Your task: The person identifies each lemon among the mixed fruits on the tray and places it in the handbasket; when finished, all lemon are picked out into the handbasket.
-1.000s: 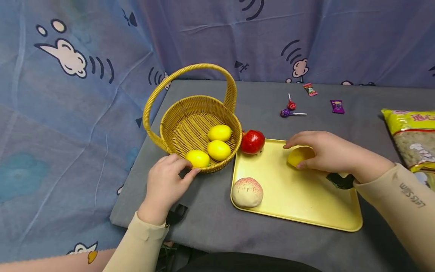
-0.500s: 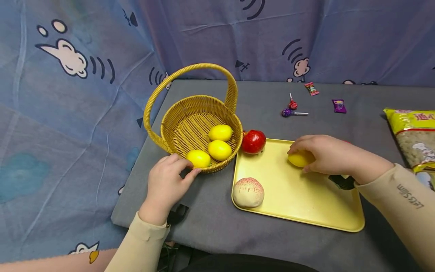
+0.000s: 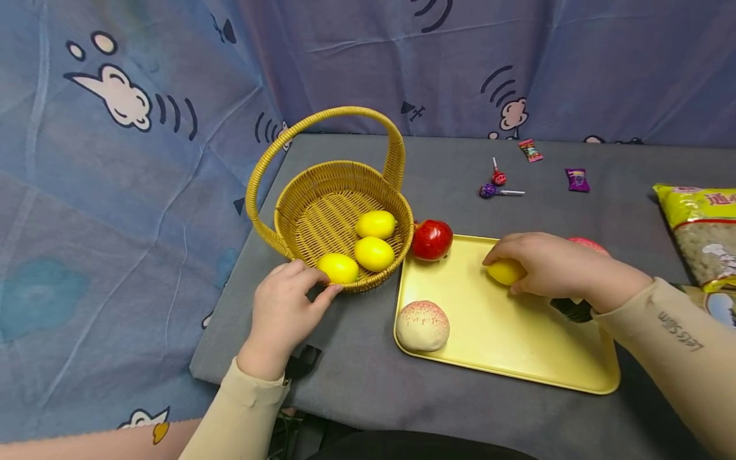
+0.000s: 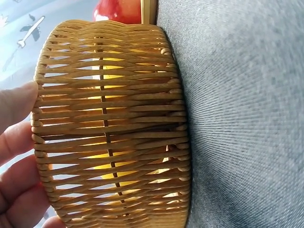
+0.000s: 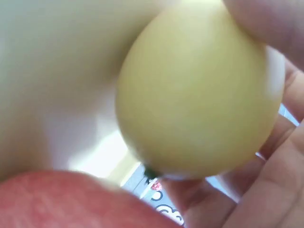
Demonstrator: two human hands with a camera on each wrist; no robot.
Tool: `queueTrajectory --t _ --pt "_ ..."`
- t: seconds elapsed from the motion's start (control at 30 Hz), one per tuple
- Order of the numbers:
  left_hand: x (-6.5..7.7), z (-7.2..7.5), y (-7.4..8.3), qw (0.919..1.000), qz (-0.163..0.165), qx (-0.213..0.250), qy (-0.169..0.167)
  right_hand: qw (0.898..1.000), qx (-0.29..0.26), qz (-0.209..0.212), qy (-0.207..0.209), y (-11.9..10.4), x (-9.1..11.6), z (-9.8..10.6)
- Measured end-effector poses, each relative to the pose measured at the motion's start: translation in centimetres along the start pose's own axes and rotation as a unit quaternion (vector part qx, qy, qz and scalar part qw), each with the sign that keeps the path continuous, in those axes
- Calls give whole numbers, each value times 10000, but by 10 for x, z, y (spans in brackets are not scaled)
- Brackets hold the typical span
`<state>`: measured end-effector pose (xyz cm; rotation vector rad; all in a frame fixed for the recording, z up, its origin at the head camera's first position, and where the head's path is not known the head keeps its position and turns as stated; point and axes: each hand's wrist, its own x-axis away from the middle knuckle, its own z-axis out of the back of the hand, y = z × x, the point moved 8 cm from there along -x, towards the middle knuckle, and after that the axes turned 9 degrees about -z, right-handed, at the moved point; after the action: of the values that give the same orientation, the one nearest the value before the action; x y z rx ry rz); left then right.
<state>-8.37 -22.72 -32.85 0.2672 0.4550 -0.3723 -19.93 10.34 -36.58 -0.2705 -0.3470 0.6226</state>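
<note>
My left hand (image 3: 289, 313) pinches the near rim of a yellow wicker basket (image 3: 339, 172) with a tall arched handle. In the left wrist view its thumb and fingers lie on either side of the rim of the woven basket (image 4: 114, 123). Three lemons (image 3: 374, 254) lie inside, towards the right and near side. My right hand (image 3: 543, 265) grips another lemon (image 3: 506, 271) over the yellow tray (image 3: 506, 338). The right wrist view shows this lemon (image 5: 199, 99) between thumb and fingers, its green tip pointing down.
A red pomegranate (image 3: 432, 240) sits at the tray's far left corner, beside the basket. A peach-like fruit (image 3: 423, 326) lies at the near left corner. Partly hidden behind my right wrist is a pinkish-red thing (image 3: 589, 244). Lollipops (image 3: 489, 190), wrapped candies (image 3: 577, 180) and a yellow bag (image 3: 701, 236) lie beyond.
My right hand has come down slightly and its fingers have closed round the lemon on the tray. The left hand stays at the basket rim.
</note>
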Motion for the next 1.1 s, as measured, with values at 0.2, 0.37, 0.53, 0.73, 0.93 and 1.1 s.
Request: queueTrajectory --t 0.2,0.37,0.53,0.73,0.93,1.1 --pt "0 -1 0 10000 -25 33 48 9999 -73 57 -57 -5 -2 1" --pt "0 -1 0 10000 -31 18 68 9994 -326 151 27 -11 -3 11" --pt "1 -1 -1 10000 -33 21 70 9984 -405 375 144 -25 -5 26" --pt "1 -1 -1 9999 -47 39 112 9961 -346 714 381 -46 -11 43" --pt "2 -1 -1 9999 -77 63 141 9926 -283 1009 606 -66 -21 57" --pt "2 -2 -2 9998 -81 75 160 9894 -269 1272 646 -86 -32 63"
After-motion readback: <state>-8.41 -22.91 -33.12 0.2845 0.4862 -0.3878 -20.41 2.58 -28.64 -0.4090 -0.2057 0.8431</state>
